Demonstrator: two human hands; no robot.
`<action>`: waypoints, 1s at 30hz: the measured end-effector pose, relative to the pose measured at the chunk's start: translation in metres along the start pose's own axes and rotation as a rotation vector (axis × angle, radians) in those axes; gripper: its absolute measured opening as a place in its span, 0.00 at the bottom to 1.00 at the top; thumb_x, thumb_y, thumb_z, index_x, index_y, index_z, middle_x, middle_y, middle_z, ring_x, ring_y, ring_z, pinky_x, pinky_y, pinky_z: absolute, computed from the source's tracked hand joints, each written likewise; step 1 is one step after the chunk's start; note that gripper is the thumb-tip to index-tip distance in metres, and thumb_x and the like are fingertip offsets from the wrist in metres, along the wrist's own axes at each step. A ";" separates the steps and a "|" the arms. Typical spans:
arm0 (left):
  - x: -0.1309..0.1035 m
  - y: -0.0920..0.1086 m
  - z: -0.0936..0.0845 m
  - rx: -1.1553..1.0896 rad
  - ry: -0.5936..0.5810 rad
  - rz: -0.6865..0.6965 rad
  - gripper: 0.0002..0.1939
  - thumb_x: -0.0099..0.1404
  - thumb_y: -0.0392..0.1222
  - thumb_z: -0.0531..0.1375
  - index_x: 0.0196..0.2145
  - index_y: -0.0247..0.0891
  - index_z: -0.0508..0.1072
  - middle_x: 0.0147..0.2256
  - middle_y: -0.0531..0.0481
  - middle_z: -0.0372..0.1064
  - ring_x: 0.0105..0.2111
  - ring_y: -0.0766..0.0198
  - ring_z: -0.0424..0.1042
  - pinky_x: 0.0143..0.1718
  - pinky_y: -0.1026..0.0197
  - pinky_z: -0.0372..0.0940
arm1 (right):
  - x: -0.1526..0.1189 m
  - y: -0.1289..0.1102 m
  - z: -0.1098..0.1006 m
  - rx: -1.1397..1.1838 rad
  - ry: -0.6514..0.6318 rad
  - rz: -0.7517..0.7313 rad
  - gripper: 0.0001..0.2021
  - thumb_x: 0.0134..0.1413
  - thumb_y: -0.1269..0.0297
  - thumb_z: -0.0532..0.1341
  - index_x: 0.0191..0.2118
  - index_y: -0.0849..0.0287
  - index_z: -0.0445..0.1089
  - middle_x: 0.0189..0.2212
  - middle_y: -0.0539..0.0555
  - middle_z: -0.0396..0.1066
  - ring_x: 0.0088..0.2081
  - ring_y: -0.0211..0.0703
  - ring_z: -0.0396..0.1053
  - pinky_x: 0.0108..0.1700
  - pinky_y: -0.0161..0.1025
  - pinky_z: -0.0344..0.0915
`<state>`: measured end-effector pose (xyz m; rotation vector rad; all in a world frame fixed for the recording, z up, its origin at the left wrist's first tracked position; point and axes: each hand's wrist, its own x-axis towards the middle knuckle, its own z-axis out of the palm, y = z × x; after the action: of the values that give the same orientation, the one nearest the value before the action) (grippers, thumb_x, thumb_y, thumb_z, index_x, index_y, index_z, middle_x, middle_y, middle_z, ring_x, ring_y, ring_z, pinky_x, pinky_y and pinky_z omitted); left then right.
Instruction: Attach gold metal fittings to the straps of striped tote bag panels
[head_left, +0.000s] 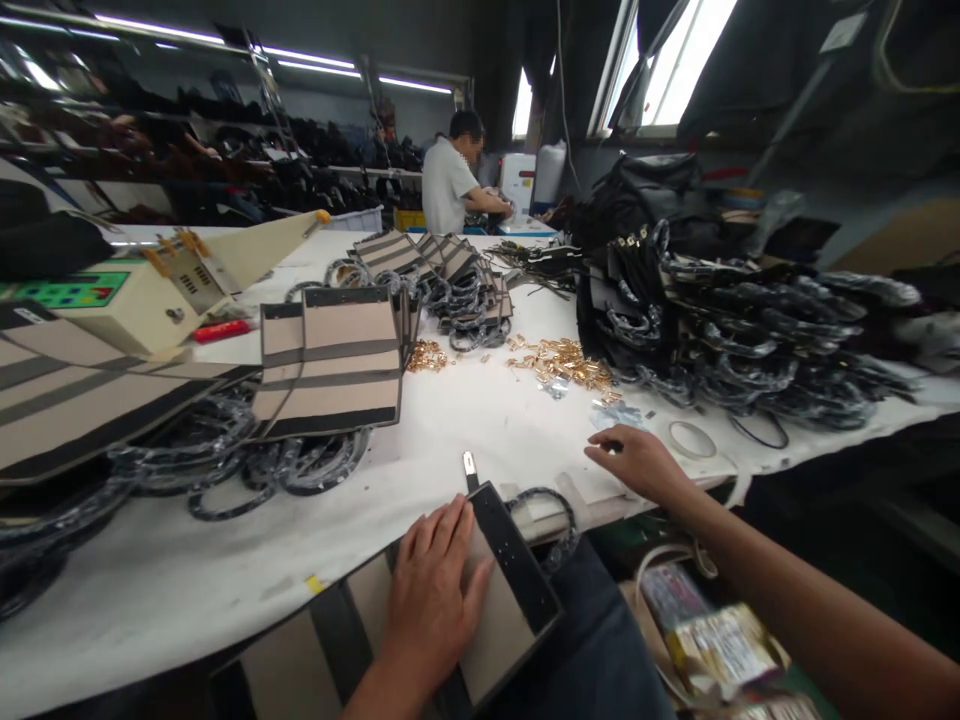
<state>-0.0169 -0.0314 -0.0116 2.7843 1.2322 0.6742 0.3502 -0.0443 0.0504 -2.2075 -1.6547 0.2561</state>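
My left hand (437, 590) lies flat, fingers stretched out, on a beige bag piece (510, 610) with dark bands and a black edge strip. This piece leans across the table's front edge and my lap. From its top corner sticks out a short black strap with a shiny metal tip (470, 466). A plastic-wrapped handle (564, 515) shows at its right side. My right hand (637, 460) hovers over the table, thumb and forefinger slightly apart, with nothing visible between them. Just beyond it lie small grey-silver pieces (619, 414) and a heap of gold-coloured metal fittings (574, 365).
Similar beige bag pieces (349, 335) with wrapped handles are stacked at left, near a cream machine (142, 300). Black bag parts (720, 330) pile up at right. A tape roll (691, 440) lies near the edge. A person (448, 185) works at the back.
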 end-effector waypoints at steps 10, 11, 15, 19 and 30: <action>-0.001 -0.006 0.006 0.043 0.079 0.049 0.31 0.72 0.47 0.60 0.70 0.38 0.64 0.69 0.46 0.64 0.65 0.48 0.66 0.65 0.44 0.60 | 0.045 0.107 -0.008 -0.219 0.007 0.232 0.19 0.58 0.49 0.62 0.46 0.53 0.84 0.44 0.58 0.84 0.47 0.58 0.78 0.45 0.44 0.68; 0.000 -0.007 0.006 0.040 0.080 0.050 0.31 0.72 0.47 0.60 0.70 0.38 0.64 0.69 0.46 0.64 0.65 0.48 0.66 0.64 0.44 0.60 | 0.042 0.112 -0.008 -0.223 -0.004 0.236 0.19 0.58 0.49 0.62 0.44 0.53 0.84 0.44 0.58 0.84 0.47 0.58 0.78 0.46 0.44 0.68; 0.000 -0.007 0.006 0.037 0.082 0.054 0.31 0.72 0.48 0.60 0.69 0.38 0.64 0.68 0.46 0.65 0.64 0.48 0.66 0.64 0.44 0.61 | 0.025 0.125 -0.002 -0.223 -0.024 0.247 0.17 0.57 0.50 0.62 0.39 0.51 0.85 0.42 0.57 0.83 0.46 0.58 0.78 0.46 0.44 0.68; -0.001 -0.007 0.007 0.025 0.090 0.050 0.30 0.72 0.47 0.59 0.69 0.39 0.64 0.69 0.46 0.65 0.65 0.48 0.66 0.64 0.44 0.61 | 0.012 0.129 0.008 -0.221 0.022 0.280 0.19 0.58 0.48 0.59 0.41 0.52 0.85 0.46 0.59 0.81 0.47 0.59 0.77 0.48 0.47 0.67; -0.004 -0.001 -0.001 -0.084 0.005 -0.025 0.30 0.73 0.48 0.60 0.69 0.38 0.66 0.69 0.44 0.64 0.65 0.47 0.65 0.67 0.41 0.59 | 0.010 0.129 0.001 -0.244 0.054 0.278 0.19 0.57 0.48 0.58 0.39 0.51 0.83 0.44 0.58 0.83 0.46 0.61 0.77 0.47 0.48 0.67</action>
<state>-0.0202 -0.0337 -0.0124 2.6965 1.2078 0.7142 0.4669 -0.0660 -0.0008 -2.6039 -1.4109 0.0670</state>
